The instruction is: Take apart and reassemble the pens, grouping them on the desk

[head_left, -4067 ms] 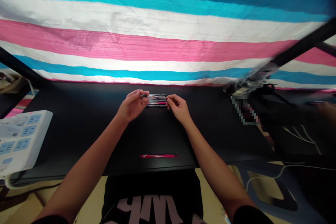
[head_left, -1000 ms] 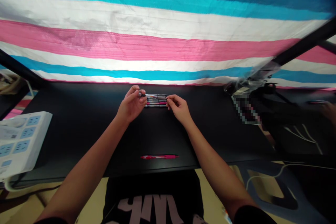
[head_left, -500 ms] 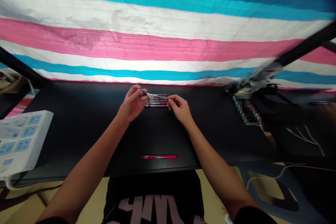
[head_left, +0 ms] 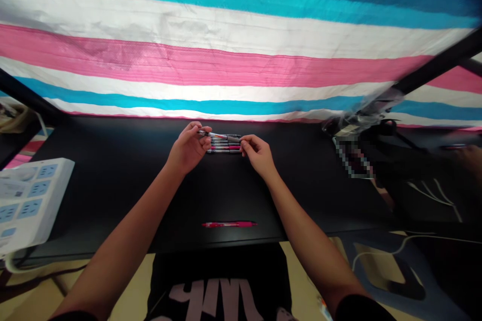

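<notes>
Several pens lie side by side in a row on the black table, most with clear or grey barrels and one with a pink part. The uppermost pen spans the gap between my hands, slightly tilted. My left hand has its fingers curled round that pen's left end. At the other end, my right hand pinches the pen's grey part between thumb and forefinger, beside the right ends of the row. Closer to me, a pink pen lies alone near the table's front edge.
A white power strip stands on the left of the table. Clear plastic wrapping and dark items sit at the right. A striped sheet hangs behind. Another person's hand shows at the far right.
Both hands keep nearly the same place at the row of pens. The left hand's fingers have shifted slightly, and the view has moved a little.
</notes>
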A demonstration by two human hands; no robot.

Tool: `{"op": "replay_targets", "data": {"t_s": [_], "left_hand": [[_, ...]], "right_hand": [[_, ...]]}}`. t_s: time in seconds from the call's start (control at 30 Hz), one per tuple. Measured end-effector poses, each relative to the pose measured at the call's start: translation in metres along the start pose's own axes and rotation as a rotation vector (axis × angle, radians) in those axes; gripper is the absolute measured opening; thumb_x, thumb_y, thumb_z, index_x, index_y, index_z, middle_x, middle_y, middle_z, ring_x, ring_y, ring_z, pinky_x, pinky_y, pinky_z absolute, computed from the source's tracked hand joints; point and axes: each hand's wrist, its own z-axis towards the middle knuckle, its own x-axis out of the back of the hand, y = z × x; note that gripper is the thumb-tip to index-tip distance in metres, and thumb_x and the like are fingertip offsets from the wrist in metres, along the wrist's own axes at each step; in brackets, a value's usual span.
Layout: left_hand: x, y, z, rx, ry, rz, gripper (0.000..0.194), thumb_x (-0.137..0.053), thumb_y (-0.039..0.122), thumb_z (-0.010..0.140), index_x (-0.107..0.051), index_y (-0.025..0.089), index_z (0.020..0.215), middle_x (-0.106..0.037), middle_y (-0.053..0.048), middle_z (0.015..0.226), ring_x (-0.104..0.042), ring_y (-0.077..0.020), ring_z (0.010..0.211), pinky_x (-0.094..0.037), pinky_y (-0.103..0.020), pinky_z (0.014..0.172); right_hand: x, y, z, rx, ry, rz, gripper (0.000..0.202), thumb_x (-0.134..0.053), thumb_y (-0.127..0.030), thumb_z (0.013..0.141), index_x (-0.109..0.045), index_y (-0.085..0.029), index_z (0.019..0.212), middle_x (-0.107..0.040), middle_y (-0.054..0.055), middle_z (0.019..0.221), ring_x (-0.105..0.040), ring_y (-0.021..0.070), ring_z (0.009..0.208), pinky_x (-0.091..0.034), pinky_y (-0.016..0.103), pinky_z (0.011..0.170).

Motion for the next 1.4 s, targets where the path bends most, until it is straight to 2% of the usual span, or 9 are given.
{"op": "replay_targets", "data": {"t_s": [0.1,0.17,0.33,0.5,0.67,0.77,0.87,1.03,1.4], "left_hand": [[0.004,0.001,0.003,-0.053,0.018,0.179,0.014,-0.077,0.027,0.086,-0.067,0.016,0.086,-0.078,-0.010,0.100,-0.073,-0.0158,0.072,-0.055,-0.023,0.060],[0.008,0.001,0.006,-0.127,0.033,0.380,0.013,-0.080,0.023,0.083,-0.071,0.014,0.085,-0.078,-0.012,0.102,-0.075,-0.0185,0.078,-0.057,-0.023,0.062],[0.020,-0.001,0.011,-0.270,0.036,0.806,0.009,-0.083,0.013,0.076,-0.079,0.014,0.084,-0.077,-0.008,0.078,-0.074,-0.0188,0.071,-0.059,-0.027,0.069],[0.024,0.003,0.010,-0.223,-0.021,1.031,0.012,-0.079,0.026,0.082,-0.080,0.015,0.085,-0.077,-0.007,0.072,-0.073,-0.0192,0.064,-0.059,-0.029,0.068],[0.026,0.009,0.010,-0.210,-0.069,1.254,0.021,-0.075,0.034,0.085,-0.080,0.014,0.091,-0.076,-0.006,0.074,-0.072,-0.0195,0.069,-0.059,-0.031,0.072],[0.030,0.012,0.010,-0.230,-0.105,1.402,0.021,-0.074,0.033,0.083,-0.081,0.016,0.092,-0.078,-0.007,0.085,-0.073,-0.0205,0.077,-0.059,-0.032,0.076],[0.033,0.013,0.010,-0.239,-0.169,1.509,0.018,-0.073,0.028,0.081,-0.083,0.017,0.093,-0.076,-0.009,0.097,-0.072,-0.0184,0.077,-0.059,-0.030,0.075],[0.033,0.014,0.011,-0.159,-0.273,1.619,0.016,-0.071,0.023,0.082,-0.083,0.019,0.093,-0.075,-0.006,0.086,-0.071,-0.0184,0.077,-0.057,-0.030,0.076],[0.033,0.009,0.012,-0.178,-0.323,1.691,0.007,-0.071,0.012,0.080,-0.076,0.018,0.081,-0.072,-0.002,0.077,-0.066,-0.0156,0.071,-0.050,-0.026,0.072]], "right_hand": [[0.004,-0.002,0.001,0.011,0.029,0.006,0.036,-0.066,-0.057,0.090,-0.065,-0.021,0.087,-0.062,-0.001,0.066,-0.056,0.0145,0.057,-0.047,0.030,0.059],[0.006,-0.003,0.002,0.014,0.054,-0.007,0.034,-0.066,-0.056,0.090,-0.065,-0.022,0.087,-0.062,-0.001,0.067,-0.056,0.0146,0.057,-0.047,0.030,0.059],[0.010,0.000,0.003,-0.001,0.065,-0.076,0.029,-0.065,-0.049,0.092,-0.066,-0.020,0.085,-0.062,0.000,0.068,-0.056,0.0145,0.059,-0.048,0.030,0.061],[0.009,0.006,0.003,-0.006,0.021,-0.094,0.032,-0.070,-0.044,0.086,-0.069,-0.021,0.108,-0.068,0.003,0.093,-0.057,0.0128,0.062,-0.049,0.030,0.062],[0.011,0.004,0.003,0.046,-0.055,-0.217,0.021,-0.071,-0.038,0.086,-0.072,-0.020,0.096,-0.071,0.005,0.089,-0.060,0.0167,0.071,-0.051,0.033,0.070],[0.014,0.005,0.004,0.071,-0.087,-0.278,0.016,-0.071,-0.035,0.086,-0.073,-0.020,0.092,-0.072,0.005,0.088,-0.063,0.0193,0.075,-0.051,0.035,0.073],[0.017,0.007,0.005,0.092,-0.138,-0.347,0.011,-0.069,-0.031,0.088,-0.073,-0.021,0.090,-0.071,0.006,0.087,-0.063,0.0203,0.077,-0.051,0.035,0.074],[0.021,0.007,0.005,0.139,-0.214,-0.458,0.007,-0.069,-0.026,0.089,-0.074,-0.020,0.087,-0.067,0.005,0.090,-0.062,0.0192,0.079,-0.051,0.034,0.077],[0.022,0.008,0.004,0.070,-0.335,-0.553,0.007,-0.070,-0.018,0.088,-0.067,-0.020,0.082,-0.065,0.003,0.086,-0.062,0.0197,0.081,-0.047,0.033,0.077]]}}
